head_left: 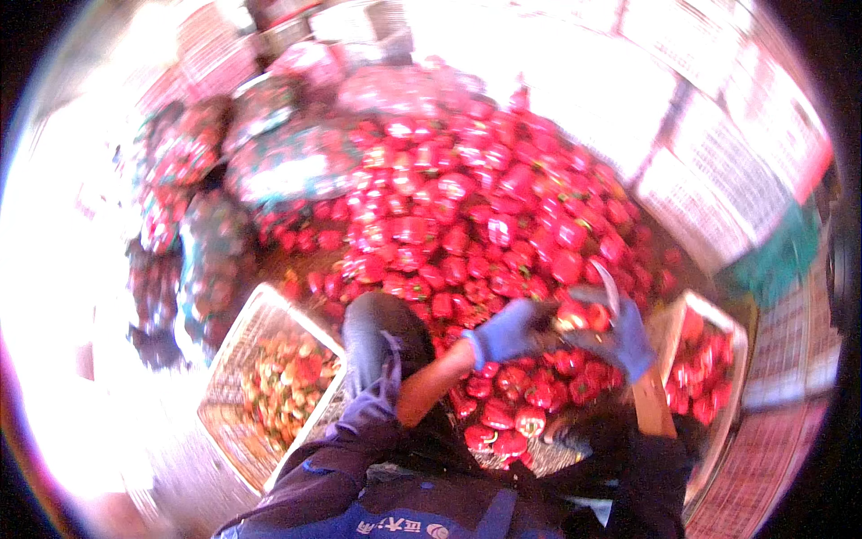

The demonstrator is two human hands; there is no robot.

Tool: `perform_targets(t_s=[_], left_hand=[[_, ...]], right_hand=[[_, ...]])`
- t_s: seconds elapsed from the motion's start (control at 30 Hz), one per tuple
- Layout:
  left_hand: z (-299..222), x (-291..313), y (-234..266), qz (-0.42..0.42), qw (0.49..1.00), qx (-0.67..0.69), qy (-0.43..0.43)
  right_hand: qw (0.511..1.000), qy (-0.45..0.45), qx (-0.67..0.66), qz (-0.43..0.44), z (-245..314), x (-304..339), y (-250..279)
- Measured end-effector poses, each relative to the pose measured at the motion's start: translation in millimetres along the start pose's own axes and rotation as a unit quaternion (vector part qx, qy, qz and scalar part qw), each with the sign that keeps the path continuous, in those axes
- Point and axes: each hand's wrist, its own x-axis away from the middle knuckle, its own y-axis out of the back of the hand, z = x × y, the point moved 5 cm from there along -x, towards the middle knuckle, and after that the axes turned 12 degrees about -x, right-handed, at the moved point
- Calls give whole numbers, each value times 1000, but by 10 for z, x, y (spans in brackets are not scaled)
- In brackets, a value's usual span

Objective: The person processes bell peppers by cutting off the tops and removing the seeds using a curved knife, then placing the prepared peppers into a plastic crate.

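At right of centre, a red pepper (572, 316) is seen between the two gloved hands, over the lower right part of a broad heap of red peppers (467, 207); because of the blur, it cannot be told whether it is one whole fruit or two pieces. A pale, curved blade (608, 286) is gripped in the right hand (626, 341), its tip pointed up the frame and its handle hidden by the glove, while the pepper is partly enclosed by the fingers of the same hand. The left hand (508, 334) is brought close from the left with its fingers directed at the pepper, but whether the fruit is clasped or only approached by it cannot be made out. In the left crate (229, 350), at lower left, small greenish-yellow and reddish pieces (278, 386) are piled, seemingly stem ends or cores; in the right crate (718, 316), at lower right, red peppers are held. From this, the step in hand is judged to be trimming or coring. For the next move, a firm hold by the left hand appears to be needed, with the blade turned toward the stem end and the fingers kept off its edge.
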Motion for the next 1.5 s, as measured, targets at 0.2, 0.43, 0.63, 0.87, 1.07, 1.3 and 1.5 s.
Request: perform_targets(t_s=[0.2,0.43,0.63,0.87,1.07,1.3,1.5], left_hand=[[-69,161,164,-77,987,131,-44],[113,241,12,-145,910,361,142],[411,231,-9,-111,939,296,135],[499,244,-144,-73,987,110,88],[49,277,8,-34,997,75,-1],[-265,573,-481,41,988,13,-151],[529,808,-458,51,980,179,64]], right_hand=[[963,-179,-188,-75,-199,26,-284],[956,-161,-202,-136,-375,-223,-370],[978,-126,-127,-106,-111,-341,-487],[979,-160,-128,-23,-346,-140,-353],[909,-197,-344,-130,-989,260,-135],[953,-126,-261,87,-293,-108,-722],[949,-115,-223,191,-132,-110,-1290]])
